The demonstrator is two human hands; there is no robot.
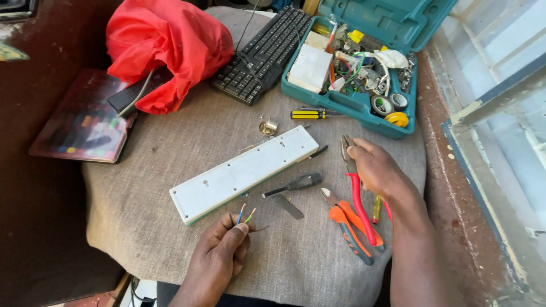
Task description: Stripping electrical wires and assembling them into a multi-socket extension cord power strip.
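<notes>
While we are looking down at the cloth-covered table (170,170), our left hand (219,256) is pinching a thin cable between thumb and forefinger, fingers closed tight on it, with its coloured wire ends (245,214) — one blue, one yellowish — sticking up just above the fingertips. Those wire ends are pointing toward the long white power strip (244,170), which is lying face down just beyond the left fingers, not quite touching them. Our right hand (378,167) is wrapping around the red-handled pliers (359,196), fingers curled shut on the upper part of the handles, while the metal nose is poking out past the knuckles and the red grips are trailing back under the palm. Just below and to the left of the right fingers, orange-handled cutters (348,227) are resting on the cloth; between the two hands a small dark-handled tool (296,184) and a bare blade (287,206) are lying. Farther beyond the right fingers a yellow-and-black screwdriver (310,114) is sitting beside an open teal tool case (350,102) — well apart from a black keyboard (264,54) and a red bag (165,48).
</notes>
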